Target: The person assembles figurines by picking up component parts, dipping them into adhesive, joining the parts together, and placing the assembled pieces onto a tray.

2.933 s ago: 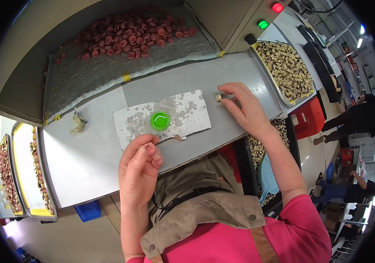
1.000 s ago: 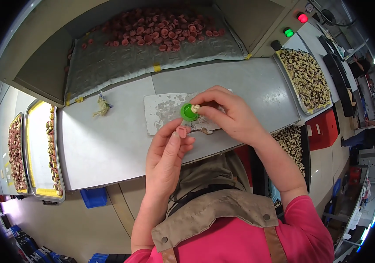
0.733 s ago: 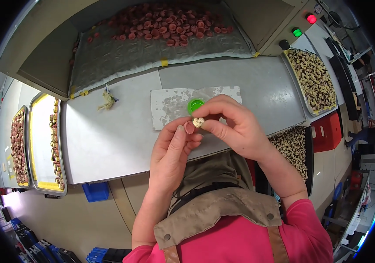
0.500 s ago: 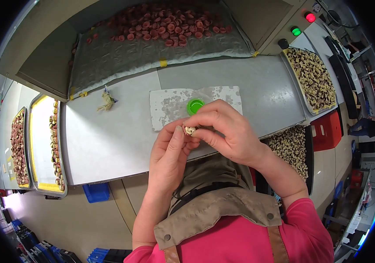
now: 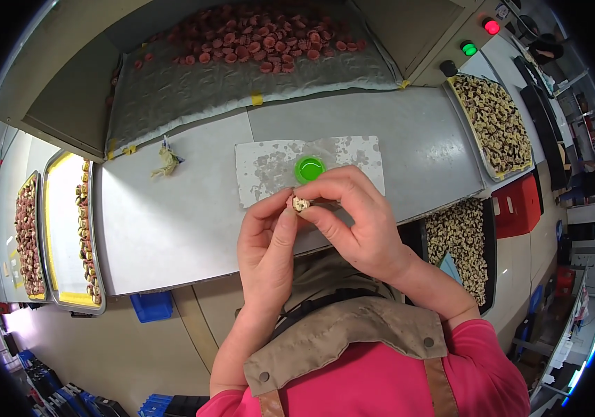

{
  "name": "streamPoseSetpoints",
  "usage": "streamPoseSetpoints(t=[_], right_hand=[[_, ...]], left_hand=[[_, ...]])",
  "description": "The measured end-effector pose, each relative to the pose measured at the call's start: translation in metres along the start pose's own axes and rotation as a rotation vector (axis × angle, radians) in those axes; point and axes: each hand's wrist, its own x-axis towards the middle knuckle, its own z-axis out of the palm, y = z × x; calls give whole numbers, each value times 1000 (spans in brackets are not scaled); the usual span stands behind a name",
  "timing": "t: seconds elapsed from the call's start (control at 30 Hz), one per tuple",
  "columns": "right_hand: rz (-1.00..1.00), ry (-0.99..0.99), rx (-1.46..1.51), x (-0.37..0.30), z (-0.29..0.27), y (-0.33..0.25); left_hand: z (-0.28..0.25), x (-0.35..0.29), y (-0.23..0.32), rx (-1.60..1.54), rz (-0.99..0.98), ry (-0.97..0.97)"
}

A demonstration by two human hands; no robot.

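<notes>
Above the table's near edge, my left hand (image 5: 267, 254) and my right hand (image 5: 356, 222) meet at the fingertips. Between them is a small cream-coloured piece with dark specks (image 5: 300, 204), pinched by thumb and fingers of both hands. A pinkish edge shows beside it at my left fingertips; whether it belongs to the piece I cannot tell. Just beyond my right fingers stands a small round bright green dish (image 5: 309, 169). It rests on a white sheet with grey wet-looking stains (image 5: 263, 184).
Small pink fluted cups (image 5: 263, 42) are heaped on a grey cloth under a hood. Trays of cream-and-dark pieces (image 5: 490, 125) and a black bin of cream pieces (image 5: 456, 243) are at right. Left, a tray (image 5: 61, 229) holds filled cups in a row. A crumpled pale wad (image 5: 167, 161) lies on the table.
Both hands stay pinched on the small piece, my left fingers slightly shifted around it. My right forearm has moved a little left, uncovering a light blue item in the bin.
</notes>
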Motion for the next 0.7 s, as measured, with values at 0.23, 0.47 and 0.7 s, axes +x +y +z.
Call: streamPoseSetpoints(t=[0.23, 0.47, 0.7], right_hand=[[-91, -55, -61, -4, -12, 11], [-18, -116, -7, -12, -22, 12], [328, -229, 372, -38, -25, 22]], left_hand=[[-4, 7, 9, -97, -202, -135], [0, 5, 9, -44, -254, -253], [2, -2, -2, 385, -39, -466]])
